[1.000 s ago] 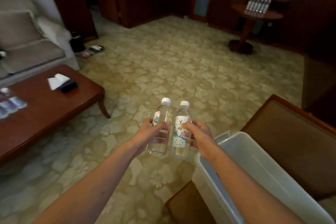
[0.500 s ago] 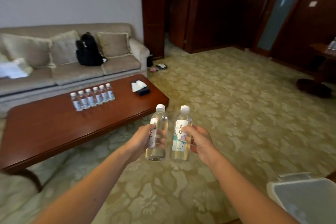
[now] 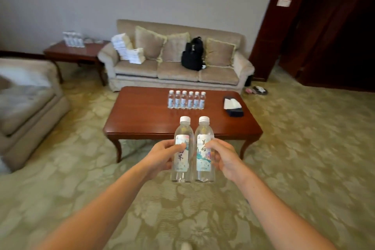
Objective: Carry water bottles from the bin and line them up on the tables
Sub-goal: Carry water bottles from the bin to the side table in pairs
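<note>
Now: btl [image 3: 183,132] per hand [image 3: 161,158], prob. touching

2 upright bottles [image 3: 203,134] in hands [image 3: 160,158]

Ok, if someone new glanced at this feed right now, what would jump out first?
Dead centre, the left hand grips one water bottle and the right hand a second bottle, upright and side by side. Just beyond, a row of six bottles stands on the coffee table, with a black backpack on the sofa behind.
</note>
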### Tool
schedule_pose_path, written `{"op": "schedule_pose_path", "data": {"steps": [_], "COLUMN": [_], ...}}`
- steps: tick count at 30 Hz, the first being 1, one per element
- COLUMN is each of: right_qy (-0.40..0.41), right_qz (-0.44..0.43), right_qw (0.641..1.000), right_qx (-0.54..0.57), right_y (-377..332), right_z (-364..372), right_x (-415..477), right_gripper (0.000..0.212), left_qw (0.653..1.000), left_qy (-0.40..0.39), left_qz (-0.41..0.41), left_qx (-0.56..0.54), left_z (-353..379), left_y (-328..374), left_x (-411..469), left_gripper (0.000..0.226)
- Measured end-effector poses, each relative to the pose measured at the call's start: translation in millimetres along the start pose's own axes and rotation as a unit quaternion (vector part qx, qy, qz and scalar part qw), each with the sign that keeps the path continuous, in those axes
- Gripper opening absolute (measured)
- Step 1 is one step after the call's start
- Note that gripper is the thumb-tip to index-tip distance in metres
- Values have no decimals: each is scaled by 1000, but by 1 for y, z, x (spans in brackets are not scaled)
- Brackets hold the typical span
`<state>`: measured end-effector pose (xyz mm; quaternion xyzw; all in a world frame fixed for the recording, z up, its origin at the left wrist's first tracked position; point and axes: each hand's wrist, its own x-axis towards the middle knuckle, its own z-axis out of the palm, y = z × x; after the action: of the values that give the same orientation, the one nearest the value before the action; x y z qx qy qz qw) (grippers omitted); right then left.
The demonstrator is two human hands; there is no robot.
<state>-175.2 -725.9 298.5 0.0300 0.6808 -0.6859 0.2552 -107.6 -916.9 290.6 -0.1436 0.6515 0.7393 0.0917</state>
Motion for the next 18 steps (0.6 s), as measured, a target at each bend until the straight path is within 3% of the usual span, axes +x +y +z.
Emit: {"op": "schedule_pose_path", "data": {"steps": [4, 10, 18], "right_qy": [-76, -170, -276], "right_qz": [6, 25, 40], "right_qw": [997, 984, 957], "right_qx": [-14, -39, -77], "right_y": [-5, -26, -75], "right_z": [47, 119, 204], "right_x": [41, 113, 211], "right_gripper": [11, 31, 41], "left_qw": [997, 978, 956], "left_qy": [81, 201, 281], "left_qz": [0, 1, 22], "left_qx": [-20, -55, -78], "left_z": [-51, -121, -204], "left_y": [-2, 16, 53], "left_x": [2, 17, 58], "left_gripper": [29, 45, 51]}}
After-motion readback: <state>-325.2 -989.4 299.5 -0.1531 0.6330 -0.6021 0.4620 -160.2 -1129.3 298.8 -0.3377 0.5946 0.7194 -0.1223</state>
